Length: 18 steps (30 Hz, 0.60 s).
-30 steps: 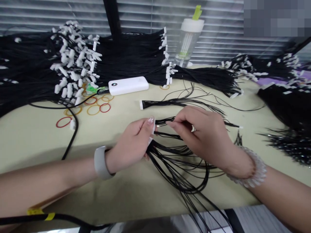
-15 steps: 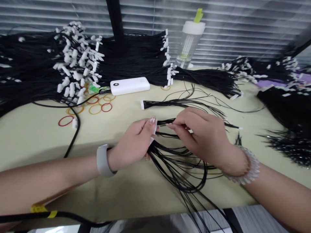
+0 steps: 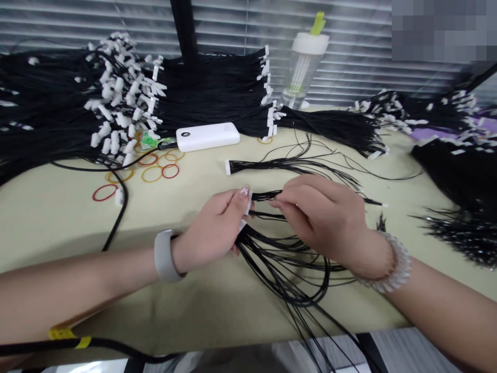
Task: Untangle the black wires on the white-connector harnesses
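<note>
My left hand (image 3: 219, 220) is closed round white connectors (image 3: 247, 204) at the ends of black wires, thumb on top. Just to the right, my right hand (image 3: 324, 217) pinches a black wire (image 3: 267, 196) of the upper bundle between thumb and forefinger. Below both hands a looser bundle of black wires (image 3: 279, 280) fans out from a second connector, bends round and hangs past the table's front edge. Behind my hands lies another wire harness (image 3: 272, 165) with a white connector at its left end. Parts of the connectors are hidden by my left fingers.
Piled black cables with white plugs (image 3: 116, 98) line the back left, and more bundles (image 3: 454, 171) lie at the right. A white power bank (image 3: 208, 137), rubber bands (image 3: 152, 174) and a clear bottle (image 3: 305, 72) stand or lie beyond my hands. A thick black cable (image 3: 120, 217) crosses the left.
My right hand has shifted very slightly to the right along the upper wires, still pinching. My left hand keeps its hold on the connectors.
</note>
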Each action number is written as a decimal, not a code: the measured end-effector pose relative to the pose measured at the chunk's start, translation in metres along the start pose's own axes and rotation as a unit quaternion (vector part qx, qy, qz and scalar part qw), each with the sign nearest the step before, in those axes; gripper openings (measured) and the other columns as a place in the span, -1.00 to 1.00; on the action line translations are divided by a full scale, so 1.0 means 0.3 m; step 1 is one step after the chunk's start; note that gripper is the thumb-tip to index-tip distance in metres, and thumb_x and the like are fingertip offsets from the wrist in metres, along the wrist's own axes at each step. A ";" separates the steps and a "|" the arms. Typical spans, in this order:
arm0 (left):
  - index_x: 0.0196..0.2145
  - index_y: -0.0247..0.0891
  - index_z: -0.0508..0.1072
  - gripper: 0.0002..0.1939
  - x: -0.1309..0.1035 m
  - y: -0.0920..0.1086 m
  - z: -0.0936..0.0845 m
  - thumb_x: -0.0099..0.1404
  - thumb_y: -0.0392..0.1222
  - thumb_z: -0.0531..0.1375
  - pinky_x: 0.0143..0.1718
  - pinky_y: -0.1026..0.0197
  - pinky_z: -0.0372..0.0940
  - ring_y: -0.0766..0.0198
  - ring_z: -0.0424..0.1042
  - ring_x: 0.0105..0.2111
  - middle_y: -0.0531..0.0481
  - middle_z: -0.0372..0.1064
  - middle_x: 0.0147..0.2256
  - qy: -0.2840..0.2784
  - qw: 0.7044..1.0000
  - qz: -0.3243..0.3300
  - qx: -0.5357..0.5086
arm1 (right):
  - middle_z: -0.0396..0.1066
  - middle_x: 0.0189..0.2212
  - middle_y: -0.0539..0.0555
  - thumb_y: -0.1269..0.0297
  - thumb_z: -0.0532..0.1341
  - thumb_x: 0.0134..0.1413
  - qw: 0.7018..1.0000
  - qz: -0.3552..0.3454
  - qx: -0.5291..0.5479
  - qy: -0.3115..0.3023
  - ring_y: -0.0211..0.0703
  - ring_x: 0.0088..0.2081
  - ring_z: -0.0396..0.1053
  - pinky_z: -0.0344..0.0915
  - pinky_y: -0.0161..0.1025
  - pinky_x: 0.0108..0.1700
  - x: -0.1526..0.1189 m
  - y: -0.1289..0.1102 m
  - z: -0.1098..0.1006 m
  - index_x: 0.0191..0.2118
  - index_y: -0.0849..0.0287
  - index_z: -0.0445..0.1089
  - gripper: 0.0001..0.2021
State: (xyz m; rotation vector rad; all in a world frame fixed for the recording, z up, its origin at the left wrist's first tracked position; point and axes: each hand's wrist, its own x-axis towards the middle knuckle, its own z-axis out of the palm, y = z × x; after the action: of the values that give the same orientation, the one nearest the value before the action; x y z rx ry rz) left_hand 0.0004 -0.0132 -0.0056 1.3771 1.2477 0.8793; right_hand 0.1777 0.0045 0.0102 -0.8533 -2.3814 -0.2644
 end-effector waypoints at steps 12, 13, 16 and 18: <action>-0.54 -0.26 0.21 -0.61 -0.008 0.008 -0.002 0.24 0.07 -0.11 -0.78 0.39 0.07 0.47 0.11 -0.78 0.15 0.09 -0.67 -0.012 0.997 0.025 0.068 | 0.34 -0.40 0.02 0.42 0.00 0.09 0.994 -0.069 -0.041 -0.074 -0.26 -0.37 0.23 0.15 -0.28 -0.35 0.000 0.007 0.006 -0.41 0.16 0.25 -0.86; -0.54 -0.27 0.22 -0.61 -0.008 0.009 -0.002 0.25 0.07 -0.11 -0.77 0.39 0.08 0.47 0.11 -0.77 0.14 0.10 -0.66 -0.012 0.996 0.027 0.079 | 0.34 -0.40 0.02 0.43 0.00 0.09 0.994 -0.069 -0.041 -0.074 -0.26 -0.37 0.23 0.15 -0.28 -0.36 0.000 0.007 0.005 -0.42 0.16 0.25 -0.86; -0.54 -0.27 0.22 -0.60 -0.009 0.013 -0.003 0.26 0.05 -0.13 -0.74 0.39 0.08 0.47 0.11 -0.77 0.14 0.11 -0.67 -0.015 0.994 0.037 0.099 | 0.33 -0.42 0.01 0.44 0.01 0.08 0.994 -0.081 -0.038 -0.062 -0.27 -0.40 0.21 0.13 -0.29 -0.38 -0.003 0.007 0.003 -0.44 0.17 0.24 -0.87; -0.55 -0.27 0.22 -0.60 -0.009 0.015 -0.005 0.27 0.04 -0.14 -0.73 0.39 0.09 0.47 0.11 -0.76 0.14 0.10 -0.68 -0.021 0.993 0.042 0.105 | 0.32 -0.42 0.00 0.44 0.02 0.07 0.993 -0.089 -0.038 -0.062 -0.29 -0.41 0.19 0.13 -0.29 -0.39 -0.004 0.005 0.003 -0.45 0.18 0.23 -0.87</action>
State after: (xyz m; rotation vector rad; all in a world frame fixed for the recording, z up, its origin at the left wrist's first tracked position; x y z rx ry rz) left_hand -0.0005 -0.0152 -0.0006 1.6179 1.2864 0.7896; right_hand 0.1792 0.0054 0.0088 -0.7092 -2.5821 -0.3857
